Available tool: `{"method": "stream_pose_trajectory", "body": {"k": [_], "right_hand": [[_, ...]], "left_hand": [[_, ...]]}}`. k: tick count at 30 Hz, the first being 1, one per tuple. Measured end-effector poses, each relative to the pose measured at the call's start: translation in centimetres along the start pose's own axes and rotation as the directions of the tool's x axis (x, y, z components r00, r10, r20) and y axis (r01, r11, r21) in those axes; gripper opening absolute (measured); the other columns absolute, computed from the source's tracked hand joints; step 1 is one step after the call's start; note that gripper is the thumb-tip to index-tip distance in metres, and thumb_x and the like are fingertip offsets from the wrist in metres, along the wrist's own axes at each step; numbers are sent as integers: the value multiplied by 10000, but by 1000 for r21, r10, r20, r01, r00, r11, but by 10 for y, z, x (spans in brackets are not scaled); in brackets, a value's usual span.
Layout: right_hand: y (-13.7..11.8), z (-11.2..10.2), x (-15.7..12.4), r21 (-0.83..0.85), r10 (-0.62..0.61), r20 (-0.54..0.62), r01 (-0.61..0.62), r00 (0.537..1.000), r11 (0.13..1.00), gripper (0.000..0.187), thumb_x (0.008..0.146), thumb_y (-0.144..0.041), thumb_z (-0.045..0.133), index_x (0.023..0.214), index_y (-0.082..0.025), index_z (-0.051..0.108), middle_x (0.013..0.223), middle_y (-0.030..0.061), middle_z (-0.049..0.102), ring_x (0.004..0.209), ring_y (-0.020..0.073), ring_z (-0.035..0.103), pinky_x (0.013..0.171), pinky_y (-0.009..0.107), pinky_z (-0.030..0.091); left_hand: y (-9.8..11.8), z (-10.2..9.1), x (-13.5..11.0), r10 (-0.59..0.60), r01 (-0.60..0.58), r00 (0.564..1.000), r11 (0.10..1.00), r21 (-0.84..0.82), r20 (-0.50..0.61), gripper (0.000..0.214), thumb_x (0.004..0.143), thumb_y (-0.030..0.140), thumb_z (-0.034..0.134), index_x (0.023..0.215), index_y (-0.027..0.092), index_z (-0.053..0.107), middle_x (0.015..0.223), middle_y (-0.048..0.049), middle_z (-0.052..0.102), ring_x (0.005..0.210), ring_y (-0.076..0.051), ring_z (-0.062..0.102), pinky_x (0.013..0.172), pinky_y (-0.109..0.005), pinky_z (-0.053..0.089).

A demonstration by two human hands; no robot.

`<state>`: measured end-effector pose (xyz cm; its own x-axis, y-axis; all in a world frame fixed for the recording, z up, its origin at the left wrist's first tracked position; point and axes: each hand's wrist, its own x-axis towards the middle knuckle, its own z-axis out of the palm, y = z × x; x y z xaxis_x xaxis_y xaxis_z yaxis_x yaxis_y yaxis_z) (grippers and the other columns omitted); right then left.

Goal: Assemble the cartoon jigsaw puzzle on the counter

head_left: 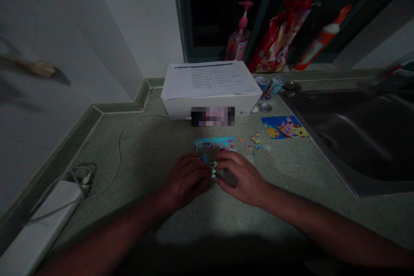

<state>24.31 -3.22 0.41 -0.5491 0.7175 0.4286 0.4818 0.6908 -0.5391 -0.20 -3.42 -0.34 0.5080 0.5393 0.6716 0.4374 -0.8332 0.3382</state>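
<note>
A small jigsaw puzzle board (213,144) with a blue cartoon border lies on the speckled green counter, partly covered by my hands. My left hand (186,179) and my right hand (241,177) meet at its near edge, fingers pinched together over a small puzzle piece (213,174) between the fingertips. Several loose puzzle pieces (254,143) are scattered just right of the board. A colourful cartoon reference picture (284,127) lies further right.
A white box (210,95) with a printed sheet on top stands behind the puzzle. A steel sink (362,133) fills the right. Cans (273,87), a pink pump bottle (239,36), a red bag and an orange bottle stand at the back. A power strip (42,220) with cables lies left.
</note>
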Motion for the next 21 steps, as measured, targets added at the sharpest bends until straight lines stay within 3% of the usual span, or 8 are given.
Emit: {"method": "stream_pose_trajectory", "body": {"k": [12, 21], "right_hand": [[1, 1, -3, -4, -11, -5, 11, 1000, 1000, 166, 938, -255, 702, 1070, -240, 604, 1230, 121, 698, 1166, 278, 682, 970, 488, 590], [4, 2, -4, -22, -54, 37, 55, 998, 998, 102, 966, -262, 709, 1006, -245, 616, 1196, 104, 709, 1134, 265, 684, 943, 464, 581]], "left_hand": [[1, 2, -2, 29, -24, 998, 997, -73, 62, 144, 954, 125, 705, 1070, 209, 686, 967, -35, 779, 887, -175, 722, 994, -417, 578], [8, 4, 2, -69, 88, 994, 965, -247, 84, 128, 992, 153, 652, 1094, 231, 650, 954, -22, 739, 849, -177, 713, 763, -356, 617]]}}
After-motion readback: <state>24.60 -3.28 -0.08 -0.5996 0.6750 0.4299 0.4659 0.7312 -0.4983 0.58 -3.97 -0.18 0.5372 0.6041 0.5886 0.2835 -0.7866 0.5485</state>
